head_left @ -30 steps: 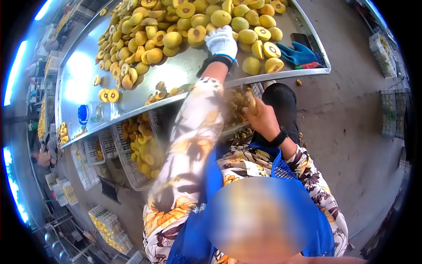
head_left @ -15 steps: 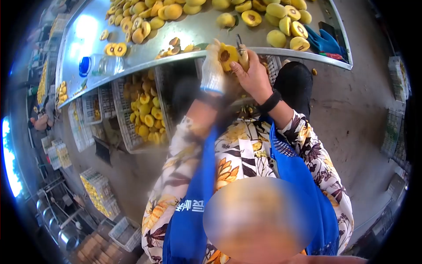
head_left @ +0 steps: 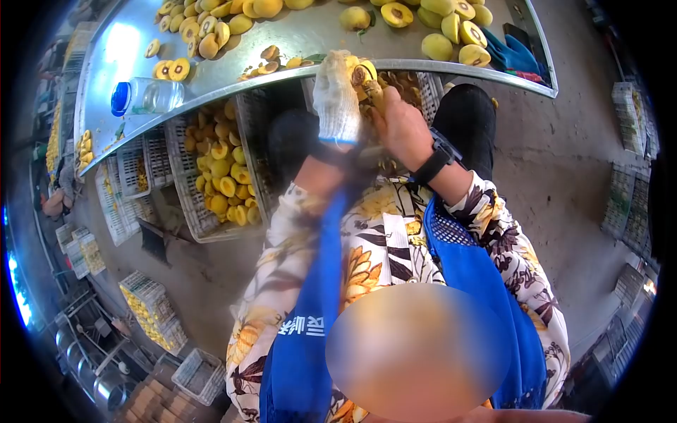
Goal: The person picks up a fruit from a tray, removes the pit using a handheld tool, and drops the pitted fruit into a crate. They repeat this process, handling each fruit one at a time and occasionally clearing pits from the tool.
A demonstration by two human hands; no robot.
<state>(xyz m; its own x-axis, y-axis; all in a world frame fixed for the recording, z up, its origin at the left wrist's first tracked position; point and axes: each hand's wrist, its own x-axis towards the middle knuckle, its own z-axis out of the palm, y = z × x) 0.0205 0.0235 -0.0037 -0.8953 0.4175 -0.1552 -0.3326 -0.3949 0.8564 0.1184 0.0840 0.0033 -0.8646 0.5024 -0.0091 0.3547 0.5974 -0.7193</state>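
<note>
Left hand (head_left: 337,99) fingers gripping halved fruit (head_left: 364,73), right hand (head_left: 402,127) fingers closed against it, beside table edge (head_left: 465,69)

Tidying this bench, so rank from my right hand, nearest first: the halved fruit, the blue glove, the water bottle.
1. halved fruit, at the right hand, table edge.
2. blue glove, table's right end.
3. water bottle, far left.

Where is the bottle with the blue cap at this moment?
In the head view, the bottle lies on its side at the left of the metal table, near its front edge, just beside two fruit halves.
</note>
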